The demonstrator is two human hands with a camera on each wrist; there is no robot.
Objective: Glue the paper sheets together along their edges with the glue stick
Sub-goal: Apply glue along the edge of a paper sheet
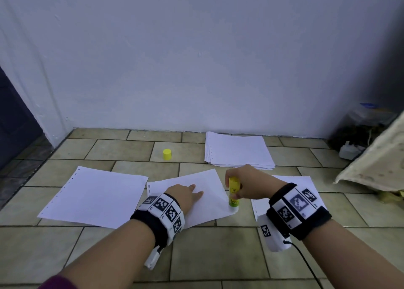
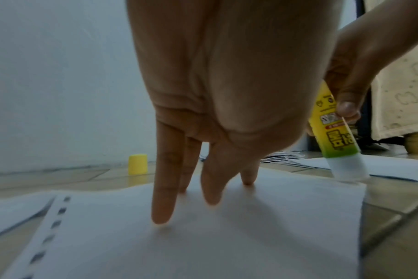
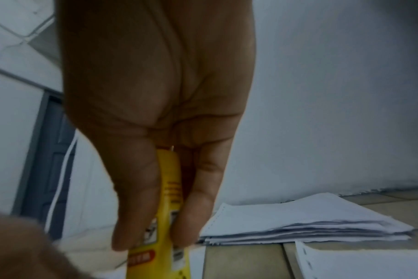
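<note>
- Head view: a tiled floor (image 1: 218, 256) is seen below a pale wall (image 1: 196, 59). The left hand (image 1: 184, 193) is laid flat on the middle paper sheet (image 1: 209, 210), its grip spread with straight fingers pressed onto the paper.
- The glue stick (image 1: 233, 192) is held nearly upright by the right hand (image 1: 247, 182), the grip curled round its yellow barrel; its lower end is set on the sheet's edge at about 3 o'clock from the left hand.
- A second sheet (image 1: 96, 197) lies at 9 o'clock of the middle one, its edge just overlapped by it. A third sheet (image 1: 306, 184) is partly hidden under the right wrist, at 3 o'clock.
- A paper stack (image 1: 238, 151) lies at 12 o'clock from the right hand, by the wall. The yellow cap (image 1: 167, 154) stands at 11 o'clock from the left hand, well apart from the stick.
- Left wrist view: the fingers (image 2: 164, 188) are seen straight, tips touching the punched sheet (image 2: 227, 245). The glue stick (image 2: 332, 132) is tilted, its white end resting on the sheet's far right corner. The cap (image 2: 137, 163) stands upright on the floor.
- Right wrist view: the stick (image 3: 166, 217) is pinched between thumb and fingers (image 3: 198, 207). The stack (image 3: 310, 224) lies at 3 o'clock.
</note>
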